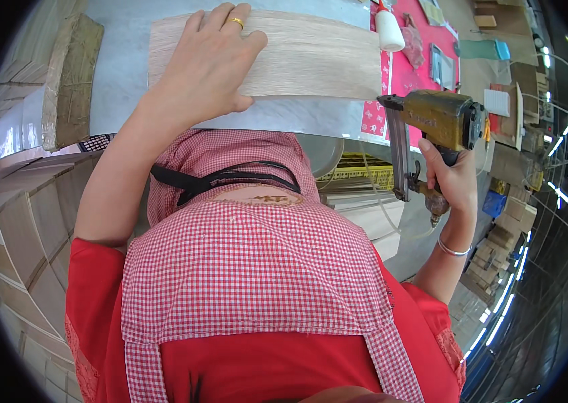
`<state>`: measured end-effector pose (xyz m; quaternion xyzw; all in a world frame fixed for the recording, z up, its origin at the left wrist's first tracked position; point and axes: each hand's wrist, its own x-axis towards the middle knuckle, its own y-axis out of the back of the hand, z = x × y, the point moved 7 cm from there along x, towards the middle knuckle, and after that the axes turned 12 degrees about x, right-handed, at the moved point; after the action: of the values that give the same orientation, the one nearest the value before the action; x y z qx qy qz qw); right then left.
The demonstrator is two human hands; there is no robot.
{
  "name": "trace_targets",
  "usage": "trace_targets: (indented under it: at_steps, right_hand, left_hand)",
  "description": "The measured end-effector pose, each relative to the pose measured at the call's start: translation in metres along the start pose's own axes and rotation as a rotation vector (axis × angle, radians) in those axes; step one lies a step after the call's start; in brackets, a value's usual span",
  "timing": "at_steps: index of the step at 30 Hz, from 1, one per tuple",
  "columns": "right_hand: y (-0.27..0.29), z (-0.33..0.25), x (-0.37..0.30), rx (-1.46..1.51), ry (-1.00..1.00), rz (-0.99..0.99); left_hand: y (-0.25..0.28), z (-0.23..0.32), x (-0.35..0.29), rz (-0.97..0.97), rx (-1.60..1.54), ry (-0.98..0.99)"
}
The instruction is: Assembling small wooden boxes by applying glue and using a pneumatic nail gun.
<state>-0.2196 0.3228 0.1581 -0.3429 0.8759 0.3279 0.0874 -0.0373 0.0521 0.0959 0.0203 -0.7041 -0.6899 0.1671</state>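
Observation:
My left hand (213, 64) lies spread over the left part of a pale wooden board (317, 57), fingers apart and thumb near the board's close edge. The board rests on the bluish-white tabletop (122, 67). Off the board's right end, my right hand (455, 178) is closed around the grip of a pneumatic nail gun (435, 117), brown-yellow with a dark magazine. The gun's nose is at the board's near right corner; whether it touches cannot be made out. A hose leads from the bottom of the gun.
A white glue bottle (389, 30) with a red cap stands by the board's far right corner, next to a pink patterned sheet (415, 64). A wrapped brown block (72, 80) sits at the table's left edge. Stacked wooden boxes (35, 228) fill the lower left. A yellow crate (364, 171) shows below the table.

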Motion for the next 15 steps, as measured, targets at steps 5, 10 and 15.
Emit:
trace_targets:
  at_steps: [5, 10, 15]
  right_hand:
    - [-0.002, -0.001, 0.0, -0.016, -0.003, -0.012]
    - [-0.011, -0.015, -0.008, -0.066, 0.087, 0.055]
    - [-0.034, -0.024, -0.013, -0.015, 0.142, 0.006]
  left_hand:
    - [-0.003, 0.0, 0.0, 0.028, -0.018, 0.0]
    - [-0.007, -0.005, -0.001, 0.065, -0.03, 0.018]
    - [-0.009, 0.02, 0.014, 0.031, -0.056, 0.066]
